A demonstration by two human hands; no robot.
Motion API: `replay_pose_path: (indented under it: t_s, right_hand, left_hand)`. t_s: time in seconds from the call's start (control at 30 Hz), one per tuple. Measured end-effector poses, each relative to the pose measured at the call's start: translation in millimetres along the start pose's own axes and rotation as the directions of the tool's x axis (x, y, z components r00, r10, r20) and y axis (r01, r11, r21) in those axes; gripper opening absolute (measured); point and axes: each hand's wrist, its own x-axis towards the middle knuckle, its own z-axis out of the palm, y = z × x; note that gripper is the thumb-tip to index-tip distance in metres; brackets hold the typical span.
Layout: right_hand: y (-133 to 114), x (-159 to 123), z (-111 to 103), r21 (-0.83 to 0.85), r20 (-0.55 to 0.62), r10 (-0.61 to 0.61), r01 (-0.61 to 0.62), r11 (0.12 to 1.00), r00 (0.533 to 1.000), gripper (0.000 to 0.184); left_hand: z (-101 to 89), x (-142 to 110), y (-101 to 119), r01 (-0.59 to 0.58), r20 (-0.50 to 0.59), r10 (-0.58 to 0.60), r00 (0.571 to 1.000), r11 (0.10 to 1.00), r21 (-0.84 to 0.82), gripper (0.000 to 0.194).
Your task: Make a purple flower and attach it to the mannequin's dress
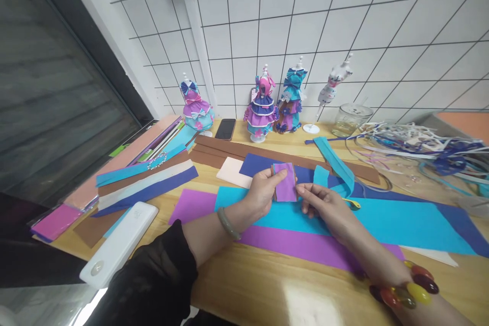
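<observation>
Clamped in the left hand [263, 194], thumb on its face: a small purple cloth piece [286, 189], raised above a broad turquoise strip [397, 219], with brown and turquoise edges visible behind it. At the far side of the purple cloth piece, the right hand [326, 209], thumb and 1 fingertip together; impossible to tell if closed on the edge or only touching. Just right of the purple cloth piece, a folded turquoise band [336, 163] and, partly hidden by the right hand, a yellow tool [353, 205], kind unclear. Beyond the purple cloth piece, 4 small dress forms [264, 112], 3 of them in ruffled outfits; also beyond, to its right, a glass jar [352, 121] with something yellowish low inside. Farther right of it, a ribbon heap [412, 137], strands hard to separate, and a grey-and-orange box [468, 127], cut off, contents not visible. Left of it, a dark phone [225, 129] and a white oblong device [121, 244].
</observation>
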Motion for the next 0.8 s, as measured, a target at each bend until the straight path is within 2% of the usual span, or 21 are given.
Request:
replay_pose_path:
  t_s: [0.2, 0.3, 0.43, 0.63, 0.8]
  right_hand:
    - [3.8, -3.3, 4.6, -0.001, 0.103, -0.019, 0.019, 1.0, 0.994, 0.038]
    - [4.3, -2.6, 4.8, -0.026, 0.117, -0.036, 0.039, 0.999, 0.993, 0.038]
    - [3.2, -1.1, 3.6, -0.067, 0.11, -0.035, 0.042, 0.997, 0.993, 0.038]
    - [5.5, 1.8, -5.0, -0.105, 0.039, -0.05, 0.054, 0.993, 0.998, 0.037]
    - [-1.0, 2.1, -14.8, -0.09, -0.005, -0.039, 0.038, 0.995, 0.999, 0.037]
  left_hand:
    - [-2.1, -0.5, -5.8, -0.086, 0.038, 0.084, 0.996, 0.994, 0.062, 0.025]
    - [-2.4, -0.3, -6.6, -0.076, 0.048, 0.074, 0.996, 0.996, 0.049, 0.024]
    - [-3.3, 0.9, -4.9, -0.007, 0.036, 0.006, 0.999, 0.999, 0.041, 0.026]
    - [-7.5, 5.2, -2.4, 0.05, -0.061, -0.045, 0.997, 0.995, 0.084, 0.026]
    - [-10.1, 6.1, -0.9, 0.057, 0.013, -0.059, 0.998, 0.994, 0.091, 0.028]
